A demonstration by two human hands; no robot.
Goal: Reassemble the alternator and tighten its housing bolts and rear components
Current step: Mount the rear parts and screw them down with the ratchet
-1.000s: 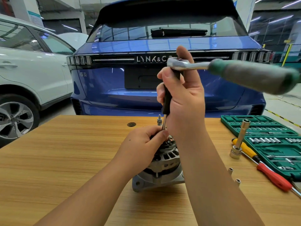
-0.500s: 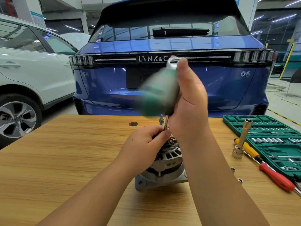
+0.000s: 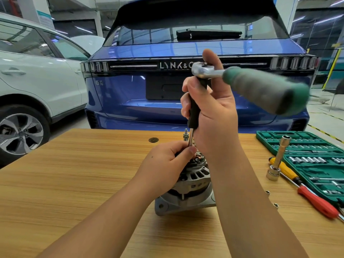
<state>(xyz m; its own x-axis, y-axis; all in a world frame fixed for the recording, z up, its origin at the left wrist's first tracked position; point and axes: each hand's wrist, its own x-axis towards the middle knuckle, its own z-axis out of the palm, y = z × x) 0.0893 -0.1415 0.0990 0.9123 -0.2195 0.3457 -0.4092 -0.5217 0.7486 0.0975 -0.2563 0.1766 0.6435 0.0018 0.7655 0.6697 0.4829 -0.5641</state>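
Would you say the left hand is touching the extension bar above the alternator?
Touching: the head view shows the left hand pinching the extension bar just above the alternator.

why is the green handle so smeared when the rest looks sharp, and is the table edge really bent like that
Head view: the ratchet's green handle is motion-blurred, while the right hand, left hand and alternator stay crisp. Same view: the wide-angle lens bows the table edge and car lines; ceiling lights glare off the blue car.
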